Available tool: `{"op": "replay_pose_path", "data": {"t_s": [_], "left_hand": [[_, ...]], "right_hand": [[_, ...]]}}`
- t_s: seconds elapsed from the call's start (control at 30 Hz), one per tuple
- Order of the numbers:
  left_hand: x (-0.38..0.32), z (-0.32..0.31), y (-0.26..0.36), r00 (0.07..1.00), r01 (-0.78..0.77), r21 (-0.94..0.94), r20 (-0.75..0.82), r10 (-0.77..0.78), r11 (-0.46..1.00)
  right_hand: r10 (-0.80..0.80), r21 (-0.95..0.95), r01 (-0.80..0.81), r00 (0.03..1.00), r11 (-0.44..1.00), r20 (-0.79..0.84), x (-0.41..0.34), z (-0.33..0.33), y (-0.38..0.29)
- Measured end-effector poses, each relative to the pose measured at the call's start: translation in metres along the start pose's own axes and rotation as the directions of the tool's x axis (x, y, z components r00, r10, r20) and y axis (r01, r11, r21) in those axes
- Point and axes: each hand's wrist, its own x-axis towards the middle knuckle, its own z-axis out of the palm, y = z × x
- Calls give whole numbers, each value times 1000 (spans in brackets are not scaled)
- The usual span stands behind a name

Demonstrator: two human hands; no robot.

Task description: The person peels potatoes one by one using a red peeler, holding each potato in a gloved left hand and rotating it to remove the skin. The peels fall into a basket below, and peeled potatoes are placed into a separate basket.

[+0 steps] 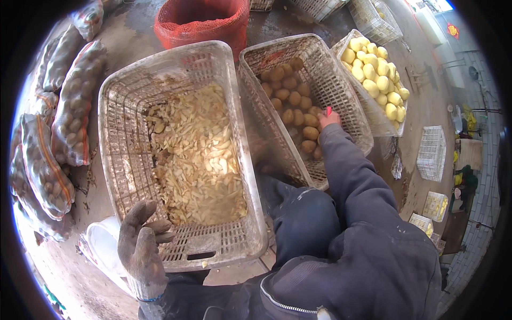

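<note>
My left hand [143,240], in a dirty knitted glove, is raised at the near left corner of a plastic crate [182,262]. Its fingers are apart and hold nothing. Pale potato peelings [200,160] cover the crate's bottom. My right hand [331,119] reaches into a second crate [343,86], among unpeeled brown potatoes [294,98]. A red-handled tool [329,111] sticks up from its grip; the tool's working end is hidden. Whether the fingers also touch a potato, I cannot tell.
Peeled yellow potatoes [372,72] heap up in a white crate [374,116] beyond my right arm. A red mesh container [224,30] stands behind the crates. Filled potato sacks [76,104] lie at left, and a white bucket [105,244] is by my left hand.
</note>
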Motion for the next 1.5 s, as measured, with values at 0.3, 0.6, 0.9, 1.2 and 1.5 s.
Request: {"op": "replay_pose_path", "data": {"t_s": [0.3,0.6,0.9,1.2,1.5], "left_hand": [[14,9,-17,999,42,49,21,-43,998],[25,24,-16,995,97,73,4,-98,993],[10,28,-8,995,94,121,-26,-91,988],[-10,24,18,997,64,38,28,-65,997],[-42,3,28,995,31,-206,103,-9,978]], "right_hand": [[112,-405,-90,993,910,30,10,43,39],[109,-355,-70,990,932,92,9,40,11],[113,-461,-45,986,886,121,5,58,-15],[-13,-190,43,988,981,154,-3,-30,-41],[-844,789,380,441,482,304,-244,-161,-309]]}}
